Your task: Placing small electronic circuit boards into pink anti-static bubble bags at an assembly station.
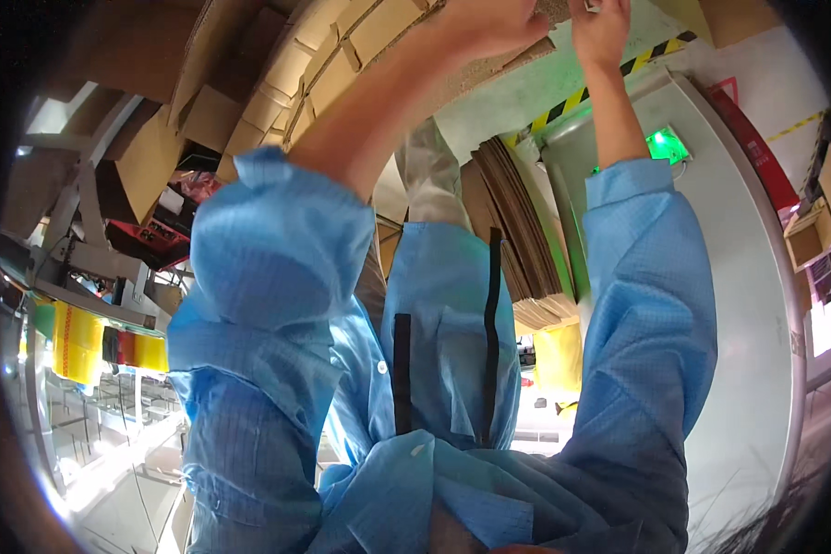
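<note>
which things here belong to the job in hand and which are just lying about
Likely the job:
brown cardboard near the left hand and right hand, grip unclear
slotted cardboard by the left forearm

Seemingly just around:
striped tape
green light
red panel

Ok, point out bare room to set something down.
Pale floor between striped tape and the cardboard stack; also the pale panel right of the right sleeve, though I can't tell whether it's level. Crowded: upper left, with cardboard dividers.

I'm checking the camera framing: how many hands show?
2: the left hand, at the top edge, and the right hand, farther right; the edge partly hides both.
</note>
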`<state>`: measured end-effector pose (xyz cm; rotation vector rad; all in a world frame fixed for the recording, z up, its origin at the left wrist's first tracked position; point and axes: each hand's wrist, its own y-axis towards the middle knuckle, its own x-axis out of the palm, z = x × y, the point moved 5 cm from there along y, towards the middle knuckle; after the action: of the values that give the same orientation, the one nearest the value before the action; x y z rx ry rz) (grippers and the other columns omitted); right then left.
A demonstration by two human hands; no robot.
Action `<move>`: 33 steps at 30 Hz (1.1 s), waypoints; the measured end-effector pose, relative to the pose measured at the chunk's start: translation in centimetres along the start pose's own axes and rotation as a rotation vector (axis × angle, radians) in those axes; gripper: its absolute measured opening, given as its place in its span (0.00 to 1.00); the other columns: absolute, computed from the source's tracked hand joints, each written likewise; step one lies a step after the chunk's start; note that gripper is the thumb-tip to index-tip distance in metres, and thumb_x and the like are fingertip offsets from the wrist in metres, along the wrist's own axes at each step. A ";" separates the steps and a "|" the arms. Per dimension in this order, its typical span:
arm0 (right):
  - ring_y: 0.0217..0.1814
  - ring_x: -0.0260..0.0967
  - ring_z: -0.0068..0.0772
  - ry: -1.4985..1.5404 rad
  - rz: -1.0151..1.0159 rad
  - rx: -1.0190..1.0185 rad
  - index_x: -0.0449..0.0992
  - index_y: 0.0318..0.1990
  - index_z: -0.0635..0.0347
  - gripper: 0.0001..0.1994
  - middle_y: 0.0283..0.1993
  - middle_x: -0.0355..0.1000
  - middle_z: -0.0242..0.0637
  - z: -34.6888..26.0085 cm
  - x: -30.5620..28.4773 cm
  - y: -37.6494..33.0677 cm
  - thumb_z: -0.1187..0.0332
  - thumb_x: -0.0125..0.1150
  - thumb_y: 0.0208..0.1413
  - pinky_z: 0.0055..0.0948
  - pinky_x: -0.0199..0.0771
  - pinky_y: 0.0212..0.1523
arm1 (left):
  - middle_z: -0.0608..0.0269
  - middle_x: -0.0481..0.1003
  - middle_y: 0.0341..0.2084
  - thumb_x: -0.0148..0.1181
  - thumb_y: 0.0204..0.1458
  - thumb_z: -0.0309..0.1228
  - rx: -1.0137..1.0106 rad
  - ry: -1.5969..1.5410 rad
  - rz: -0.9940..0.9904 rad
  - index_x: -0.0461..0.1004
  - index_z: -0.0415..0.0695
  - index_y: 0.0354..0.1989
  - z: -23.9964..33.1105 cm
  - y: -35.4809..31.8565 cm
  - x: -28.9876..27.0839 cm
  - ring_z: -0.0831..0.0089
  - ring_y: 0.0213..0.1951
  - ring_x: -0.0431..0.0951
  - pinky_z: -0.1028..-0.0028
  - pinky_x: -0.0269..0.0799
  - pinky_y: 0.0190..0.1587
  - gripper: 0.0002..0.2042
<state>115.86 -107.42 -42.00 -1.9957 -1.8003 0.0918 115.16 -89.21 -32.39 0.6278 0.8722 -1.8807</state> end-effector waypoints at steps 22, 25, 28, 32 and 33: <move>0.39 0.70 0.52 -1.411 -0.186 -0.119 0.67 0.38 0.65 0.12 0.35 0.70 0.48 -1.8 3.0 0.0 0.71 0.63 0.51 0.42 0.71 0.39 | 0.50 0.60 0.60 0.63 0.47 0.31 -0.084 0.022 -0.277 0.62 0.45 0.62 0.4 3.6 2.2 0.51 0.61 0.60 0.57 0.62 0.60 0.30; 0.36 0.71 0.52 -1.346 -0.165 -0.083 0.66 0.39 0.65 0.14 0.32 0.71 0.47 -2.3 2.6 0.1 0.71 0.64 0.50 0.43 0.71 0.37 | 0.48 0.60 0.58 0.63 0.48 0.30 -0.101 0.049 -0.306 0.62 0.46 0.62 2.3 4.3 2.3 0.50 0.58 0.64 0.58 0.67 0.56 0.30; 0.35 0.71 0.52 -1.268 -0.139 -0.060 0.66 0.38 0.64 0.12 0.31 0.72 0.47 -3.5 4.0 -0.4 0.72 0.63 0.49 0.42 0.71 0.36 | 0.45 0.61 0.56 0.62 0.48 0.29 -0.073 0.011 -0.258 0.64 0.47 0.60 -0.9 5.1 4.0 0.49 0.53 0.69 0.59 0.71 0.52 0.27; 0.35 0.72 0.49 -1.253 -0.152 -0.103 0.67 0.35 0.65 0.09 0.32 0.72 0.46 -3.0 1.7 -0.2 0.73 0.62 0.50 0.39 0.72 0.36 | 0.46 0.63 0.53 0.60 0.48 0.24 0.078 -0.210 -0.103 0.68 0.46 0.55 -1.4 4.6 5.1 0.49 0.50 0.71 0.60 0.72 0.49 0.23; 0.35 0.72 0.48 -1.250 -0.184 -0.146 0.68 0.35 0.65 0.09 0.32 0.72 0.46 -2.8 1.5 -0.5 0.73 0.62 0.50 0.38 0.72 0.36 | 0.46 0.63 0.53 0.60 0.48 0.24 0.079 -0.205 -0.105 0.68 0.46 0.55 -1.8 4.4 5.3 0.49 0.50 0.71 0.60 0.72 0.49 0.23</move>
<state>116.61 -106.72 -38.92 -1.9604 -2.7053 1.4475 116.94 -91.99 -38.75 0.4337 0.7127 -2.0417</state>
